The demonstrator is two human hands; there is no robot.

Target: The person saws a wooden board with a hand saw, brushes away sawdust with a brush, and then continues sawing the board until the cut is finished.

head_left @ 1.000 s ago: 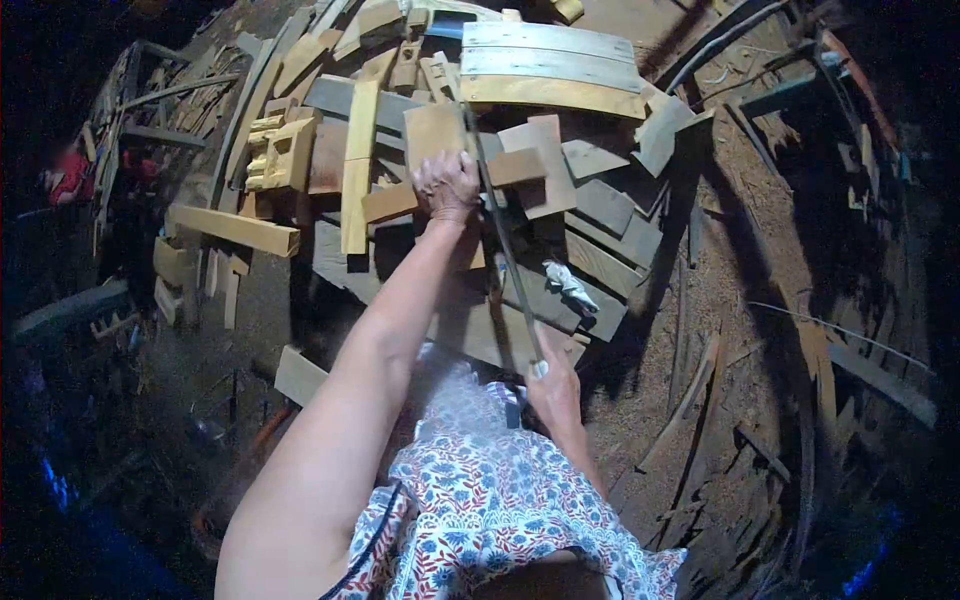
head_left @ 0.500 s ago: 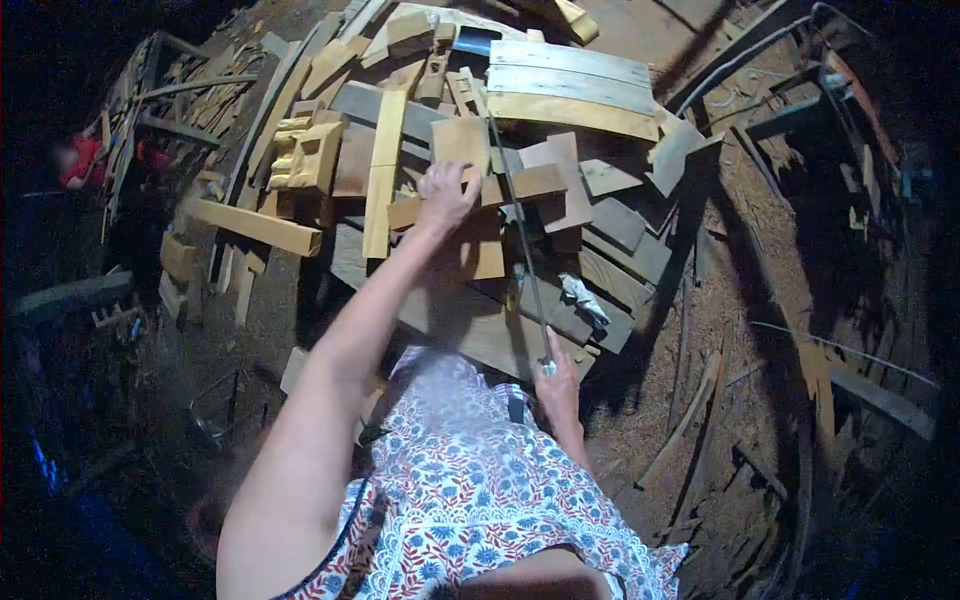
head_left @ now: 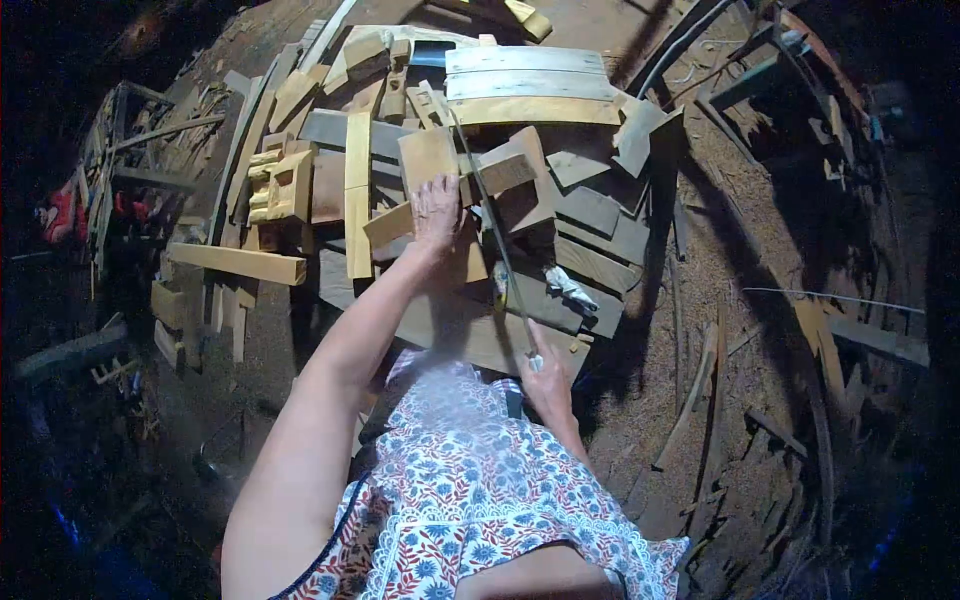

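My left hand (head_left: pixel 435 213) lies with its fingers stretched out over the lower edge of a light wooden board (head_left: pixel 427 155), pressing on it. Beside it, a smaller wood piece (head_left: pixel 390 226) sticks out to the left of the hand. My right hand (head_left: pixel 547 385) is closed round the near end of a long, thin blade-like tool (head_left: pixel 493 222), its handle hidden by the fingers. The tool slants up and away, passing just right of the board. A flat brown wood piece (head_left: pixel 505 178) lies to the tool's right.
Wood offcuts cover the worktable (head_left: pixel 465 335). A pale slatted panel (head_left: pixel 530 85) lies at the back, a carved block (head_left: pixel 285 187) and a long beam (head_left: pixel 240 262) at the left. A crumpled white wrapper (head_left: pixel 570 287) rests at the right. Sawdust and scraps cover the floor (head_left: pixel 650 350).
The view has shifted, so the table appears further left. My left fingers are now flatter on the wood, and the smaller piece beneath has tilted. My right hand still holds the tool.
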